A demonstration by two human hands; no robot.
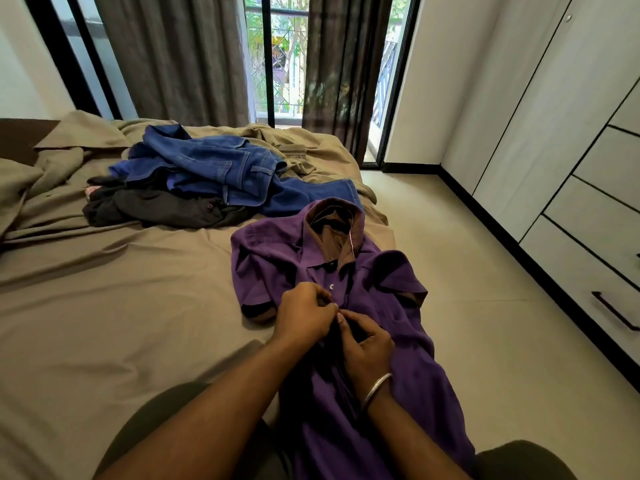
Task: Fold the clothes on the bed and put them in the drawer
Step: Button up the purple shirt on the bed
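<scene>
Drawers (585, 258) in wardrobe at right all closed; contents not visible. Purple shirt (346, 271) front-up along bed (121, 289) edge, lower part draped toward person, hem cut off by frame. Blue jeans (207, 171) heaped over dark garment (156, 206) farther back. Left hand (304, 315) and right hand (367, 348) both pinch shirt placket, fingertips meeting at button line; button itself hidden.

No text, label, brand or number can be read anywhere here.
</scene>
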